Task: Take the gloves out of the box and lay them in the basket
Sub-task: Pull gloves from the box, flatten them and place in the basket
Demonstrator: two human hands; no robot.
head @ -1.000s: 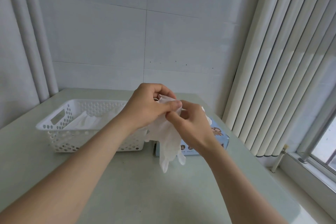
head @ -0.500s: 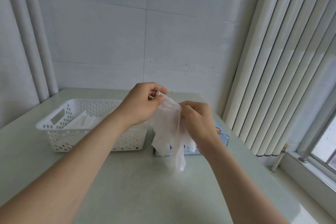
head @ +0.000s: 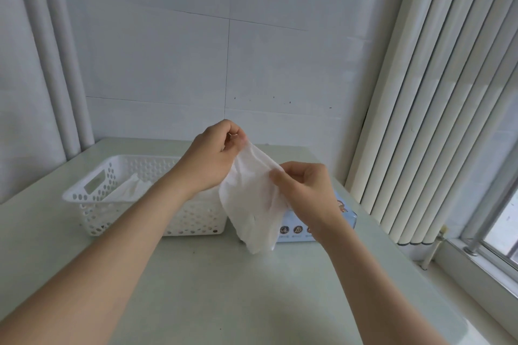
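Note:
A thin white glove hangs in the air between my hands, above the table. My left hand pinches its upper edge, raised over the right end of the basket. My right hand pinches the glove's right edge, lower down and in front of the box. The white perforated basket stands at the left with white gloves lying inside. The light blue glove box sits right of the basket, mostly hidden behind the glove and my right hand.
The pale green table ends at a white tiled wall behind the basket. Vertical blinds and a window sill run along the right side. White pipes stand in the left corner.
My hands have drawn apart, the left rising and the right dropping, so the bunched glove now spreads out wider between them.

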